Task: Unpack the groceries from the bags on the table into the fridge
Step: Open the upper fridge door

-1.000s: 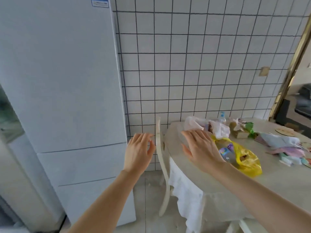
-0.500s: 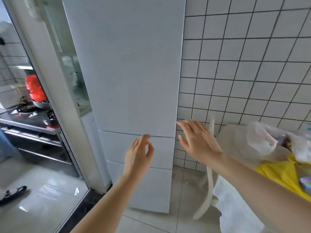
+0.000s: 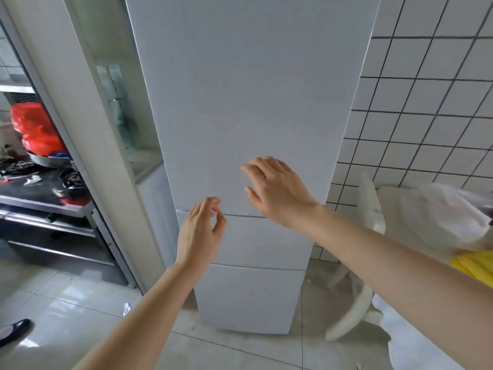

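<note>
A tall white fridge (image 3: 248, 102) stands straight ahead with all three doors closed. My left hand (image 3: 200, 231) hovers in front of the seam under the top door, fingers loosely curled and holding nothing. My right hand (image 3: 274, 188) is raised before the lower part of the top door, fingers spread and relaxed, empty. At the right edge, a white plastic bag (image 3: 437, 209) and a yellow bag (image 3: 474, 265) lie on the table, partly cut off by the frame.
A white chair (image 3: 370, 236) stands between the fridge and the table's white cloth (image 3: 408, 340). A tiled wall (image 3: 426, 102) runs behind. On the left a doorway shows a steel shelf (image 3: 40, 204) with a red bag (image 3: 34, 129). A black shoe (image 3: 13, 329) lies on the floor.
My view has swung left from the table to face the fridge. Both hands have left the bags and moved in front of the fridge door; my left fingers have curled a little.
</note>
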Demonstrator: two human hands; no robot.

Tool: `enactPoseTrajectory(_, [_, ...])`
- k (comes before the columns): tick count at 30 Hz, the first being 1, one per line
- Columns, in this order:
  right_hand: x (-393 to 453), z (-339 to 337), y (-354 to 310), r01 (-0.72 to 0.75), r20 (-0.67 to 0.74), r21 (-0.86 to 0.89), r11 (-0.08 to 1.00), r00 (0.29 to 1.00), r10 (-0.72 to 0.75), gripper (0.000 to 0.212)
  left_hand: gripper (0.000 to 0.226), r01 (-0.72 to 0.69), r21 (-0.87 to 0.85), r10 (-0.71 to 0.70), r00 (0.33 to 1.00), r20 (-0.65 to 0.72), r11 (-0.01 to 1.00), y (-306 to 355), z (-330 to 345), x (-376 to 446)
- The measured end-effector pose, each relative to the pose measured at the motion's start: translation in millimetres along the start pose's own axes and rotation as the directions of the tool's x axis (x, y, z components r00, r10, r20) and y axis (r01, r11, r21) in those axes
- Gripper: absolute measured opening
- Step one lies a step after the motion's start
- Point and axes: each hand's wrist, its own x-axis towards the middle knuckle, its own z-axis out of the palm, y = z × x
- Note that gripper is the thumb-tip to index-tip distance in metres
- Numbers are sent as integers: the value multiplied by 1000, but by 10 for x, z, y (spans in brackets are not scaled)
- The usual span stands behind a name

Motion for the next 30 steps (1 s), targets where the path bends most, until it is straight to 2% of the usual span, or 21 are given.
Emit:
enactPoseTrajectory(7, [776, 257, -14, 56, -29, -64, 996, 998, -58, 33, 15, 67, -148, -81, 993, -87, 987, -515, -33, 741])
enactPoseTrajectory(12, [1352, 491, 55, 132, -44, -98, 986, 990, -137, 31, 19, 88, -215, -115, 987, -116, 973, -774, 46, 1237])
enactPoseTrajectory(17, [1956, 659, 185, 192, -85, -22, 981, 977, -193, 35, 31, 44, -122, -77, 957, -279, 992, -1006, -59, 1798])
enactPoseTrajectory(20, [2317, 754, 207, 254, -163, -113, 961, 949, -270, 35, 49, 58, -108, -90, 940, -329, 992, -1157, -173, 2137])
enactPoseTrajectory(24, [2731, 839, 131, 374, -142, -231, 898, 901, -411, 40, 64, 58, -166, -98, 965, -243, 984, -1284, -250, 2442])
enactPoseTrajectory(28, [2976, 898, 27, 428, -81, -299, 853, 879, -469, 45, 55, 58, -249, -85, 991, -101, 967, -1404, -249, 2661])
enactPoseTrajectory(30, [3082, 962, -14, 438, -34, -363, 822, 876, -481, 45, 40, 83, -281, -95, 995, -32, 956, -1463, -261, 2776])
